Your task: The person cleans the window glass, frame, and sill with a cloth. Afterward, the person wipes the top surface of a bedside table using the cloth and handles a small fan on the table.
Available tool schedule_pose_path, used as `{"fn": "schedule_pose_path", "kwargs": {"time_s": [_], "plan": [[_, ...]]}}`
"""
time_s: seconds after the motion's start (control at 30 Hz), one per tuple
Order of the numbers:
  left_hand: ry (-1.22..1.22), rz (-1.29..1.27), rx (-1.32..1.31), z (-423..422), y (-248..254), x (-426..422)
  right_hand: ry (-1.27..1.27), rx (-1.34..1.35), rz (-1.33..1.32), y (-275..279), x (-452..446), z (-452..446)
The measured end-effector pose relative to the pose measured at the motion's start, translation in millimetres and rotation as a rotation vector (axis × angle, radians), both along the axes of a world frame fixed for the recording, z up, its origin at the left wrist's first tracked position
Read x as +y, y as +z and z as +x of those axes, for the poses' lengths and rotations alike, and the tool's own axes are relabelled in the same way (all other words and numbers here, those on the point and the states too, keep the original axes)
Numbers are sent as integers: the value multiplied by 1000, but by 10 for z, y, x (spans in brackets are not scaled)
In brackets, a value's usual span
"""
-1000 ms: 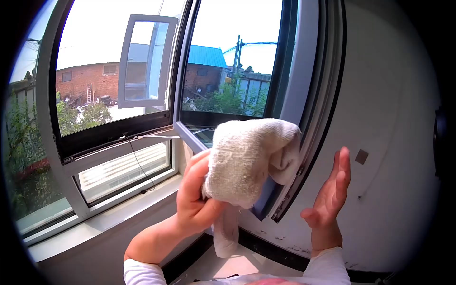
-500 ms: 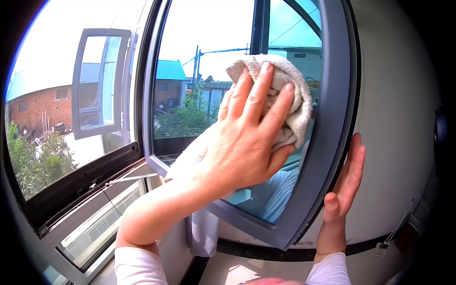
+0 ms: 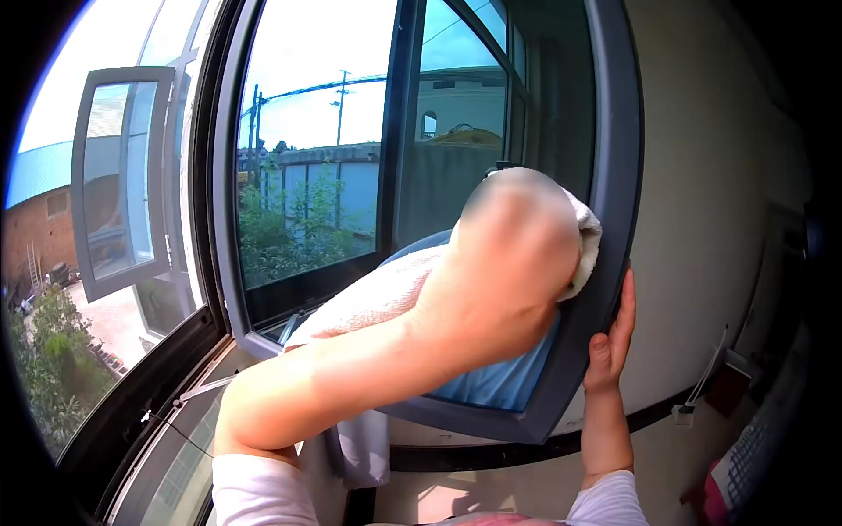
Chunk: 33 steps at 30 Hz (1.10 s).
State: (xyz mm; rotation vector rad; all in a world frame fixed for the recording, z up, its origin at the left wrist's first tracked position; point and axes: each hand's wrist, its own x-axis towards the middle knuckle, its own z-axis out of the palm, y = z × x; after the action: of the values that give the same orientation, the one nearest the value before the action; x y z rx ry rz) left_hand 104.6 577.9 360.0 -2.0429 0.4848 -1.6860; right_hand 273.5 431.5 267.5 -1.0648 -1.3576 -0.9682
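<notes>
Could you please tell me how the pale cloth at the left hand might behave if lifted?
The cloth is likely floppy, since it bunches in soft folds beside the left hand. Its textured, towel-like surface should probably grip rather than slip. It is probably light, being fabric, though any dampness cannot be judged.

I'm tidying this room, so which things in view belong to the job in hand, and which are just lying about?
In use:
- cloth, under the left hand
- open window sash, right hand at its edge

Not in use:
- long-handled item near the wall
- patterned fabric, lower right
</notes>
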Motion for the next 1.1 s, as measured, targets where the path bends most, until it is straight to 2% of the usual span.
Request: {"fn": "schedule_pose_path", "kwargs": {"time_s": [0.03,0.1,0.2,0.23,0.33,0.4,0.53,0.67,0.97,1.1], "plan": [[-103,-8,26,32,-31,106,-8,-14,-3,-22,-4,32],[-20,-143,116,-261,59,244,-13,-31,-2,-36,-3,70],[365,-418,-12,-429,337,424,-32,-63,6,-41,6,88],[484,-437,-25,-426,447,428,-54,-78,2,-39,2,87],[452,-340,-57,-354,702,472,-44,-75,6,-51,17,95],[469,-378,185,-390,840,388,-26,-63,7,-57,21,97],[536,-431,271,-398,934,309,-2,-58,16,-60,27,81],[580,-442,259,-386,920,269,-33,-82,1,-50,2,87],[508,-442,273,-387,904,323,-41,-100,-3,-30,-1,81],[547,-360,185,-404,739,352,-21,-113,9,-29,19,97]]}}
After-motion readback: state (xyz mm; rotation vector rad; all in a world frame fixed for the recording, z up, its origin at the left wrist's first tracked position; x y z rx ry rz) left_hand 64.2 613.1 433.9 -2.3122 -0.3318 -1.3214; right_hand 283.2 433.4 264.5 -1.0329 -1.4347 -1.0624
